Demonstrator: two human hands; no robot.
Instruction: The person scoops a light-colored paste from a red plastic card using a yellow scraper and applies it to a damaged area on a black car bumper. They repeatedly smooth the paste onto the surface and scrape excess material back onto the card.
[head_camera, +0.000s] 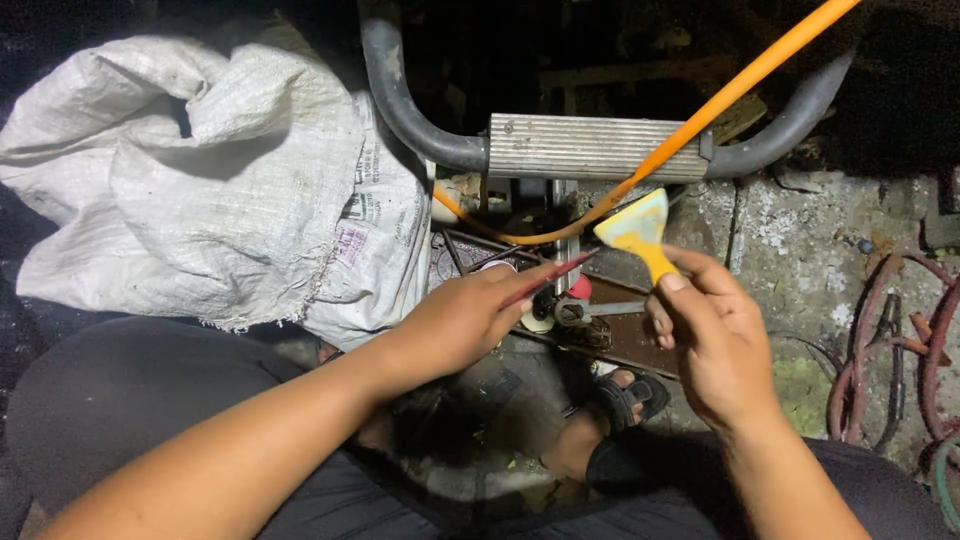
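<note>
- Head view looks straight down on a ribbed, silver-grey metal plate (597, 147) clamped across a bent grey tube (405, 105); every place below is told from that plate.
- Just below the plate's right half, the right hand (715, 345) pinches the yellow handle of a small yellow plastic scraper with a pale, worn blade (637, 228); thumb and forefinger close on the handle while the other fingers curl in, so the blade stands free and tilted up toward the plate.
- Below the plate's middle, the left hand (460, 320) grips a thin dark-red rod (548, 279) between thumb and fingertips, its tip aimed up and right at the scraper blade and stopping just short of it, as if the two are brought together for close work.
- An orange hose (700, 115) crosses the plate slantwise from the upper right and loops under it.
- Left of the plate lies a crumpled white woven sack (200, 170), pushed aside.
- Under the plate a small metal fitting with a red part (575, 300) sits between the hands.
- Far right of the plate, reddish coiled wires (900, 350) lie on rough concrete.
- A sandalled foot (625, 395) rests below the plate.
</note>
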